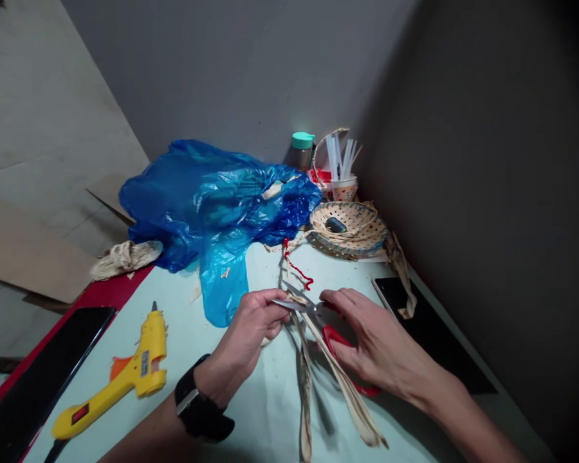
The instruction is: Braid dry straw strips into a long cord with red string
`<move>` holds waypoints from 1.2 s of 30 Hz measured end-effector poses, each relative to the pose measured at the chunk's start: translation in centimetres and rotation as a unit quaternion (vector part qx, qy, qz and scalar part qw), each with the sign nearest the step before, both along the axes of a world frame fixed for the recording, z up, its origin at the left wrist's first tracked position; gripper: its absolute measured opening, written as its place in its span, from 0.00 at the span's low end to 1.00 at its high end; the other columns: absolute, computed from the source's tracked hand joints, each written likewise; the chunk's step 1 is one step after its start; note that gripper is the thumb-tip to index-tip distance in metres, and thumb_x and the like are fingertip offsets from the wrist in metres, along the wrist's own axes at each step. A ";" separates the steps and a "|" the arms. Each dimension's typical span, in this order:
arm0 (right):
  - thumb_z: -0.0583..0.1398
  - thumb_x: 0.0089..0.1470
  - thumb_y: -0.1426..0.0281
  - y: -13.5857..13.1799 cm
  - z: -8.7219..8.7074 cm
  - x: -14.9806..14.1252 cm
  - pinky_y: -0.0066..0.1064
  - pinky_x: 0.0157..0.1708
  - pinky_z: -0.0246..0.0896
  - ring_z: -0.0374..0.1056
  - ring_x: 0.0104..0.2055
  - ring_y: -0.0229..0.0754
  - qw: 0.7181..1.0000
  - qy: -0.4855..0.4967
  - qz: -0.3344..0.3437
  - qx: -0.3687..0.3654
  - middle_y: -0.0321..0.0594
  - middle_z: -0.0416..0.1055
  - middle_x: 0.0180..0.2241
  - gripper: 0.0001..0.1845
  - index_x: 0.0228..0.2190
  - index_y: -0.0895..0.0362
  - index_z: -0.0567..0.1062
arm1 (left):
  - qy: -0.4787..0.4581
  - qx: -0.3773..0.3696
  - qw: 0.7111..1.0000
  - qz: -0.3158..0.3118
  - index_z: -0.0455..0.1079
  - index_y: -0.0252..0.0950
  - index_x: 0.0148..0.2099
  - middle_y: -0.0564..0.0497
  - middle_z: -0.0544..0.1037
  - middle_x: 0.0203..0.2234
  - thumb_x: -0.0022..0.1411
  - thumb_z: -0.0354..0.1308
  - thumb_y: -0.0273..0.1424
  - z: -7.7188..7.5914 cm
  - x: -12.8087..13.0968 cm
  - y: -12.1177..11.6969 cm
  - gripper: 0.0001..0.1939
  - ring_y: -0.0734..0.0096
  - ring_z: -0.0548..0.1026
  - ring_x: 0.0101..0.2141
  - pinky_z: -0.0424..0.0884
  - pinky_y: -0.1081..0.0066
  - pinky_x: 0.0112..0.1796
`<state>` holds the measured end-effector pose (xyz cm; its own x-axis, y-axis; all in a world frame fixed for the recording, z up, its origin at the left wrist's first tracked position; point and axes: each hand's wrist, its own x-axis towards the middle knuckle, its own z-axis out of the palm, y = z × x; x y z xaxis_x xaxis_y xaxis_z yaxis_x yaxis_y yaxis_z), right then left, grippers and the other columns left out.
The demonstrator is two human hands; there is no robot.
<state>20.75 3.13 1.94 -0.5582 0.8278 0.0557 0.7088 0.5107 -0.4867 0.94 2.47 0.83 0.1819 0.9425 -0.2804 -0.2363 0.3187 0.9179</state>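
Observation:
My left hand (251,334) is closed in a pinch on dried husk strips (340,386) that trail down toward me over the pale table (183,321). A black watch sits on that wrist. My right hand (371,341) grips red-handled scissors (313,308), whose open blades point left and meet the strips just beside my left fingertips. A red string (296,267) lies on the table just beyond the blades.
A yellow glue gun (120,379) lies at the near left. A blue plastic bag (212,206) fills the back, with a husk bundle (125,256) to its left. A woven basket (350,228), a cup of glue sticks (342,173) and a green-capped jar (302,149) stand at the back right. A dark phone (424,321) lies right.

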 end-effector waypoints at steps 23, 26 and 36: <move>0.52 0.59 0.65 0.7 -1.1 2.7 0.28 0.29 0.57 0.67 0.29 0.41 0.989 -0.022 -0.128 0.072 0.42 0.72 0.32 0.11 0.41 0.57 0.68 | 0.019 -0.009 1.000 0.005 0.64 0.32 0.27 0.58 0.56 0.19 0.54 0.58 0.31 -0.1 -0.2 0.0 0.09 0.85 0.46 0.18 0.38 0.73 0.19; 0.52 0.59 0.64 1.5 -1.7 3.6 0.31 0.27 0.56 0.66 0.29 0.45 0.969 -0.121 -0.182 0.113 0.46 0.71 0.31 0.13 0.41 0.59 0.68 | 0.025 -0.003 1.000 -0.001 0.64 0.32 0.27 0.58 0.56 0.19 0.55 0.58 0.31 -0.2 -0.2 -0.1 0.09 0.84 0.46 0.18 0.38 0.73 0.20; 0.49 0.62 0.62 -0.5 1.2 -2.0 0.29 0.24 0.52 0.63 0.25 0.39 0.996 0.004 -0.043 -0.074 0.37 0.69 0.24 0.14 0.32 0.56 0.69 | 0.034 0.014 0.999 -0.009 0.66 0.31 0.27 0.56 0.61 0.19 0.55 0.58 0.32 -0.6 0.0 -0.1 0.09 0.84 0.49 0.18 0.42 0.74 0.20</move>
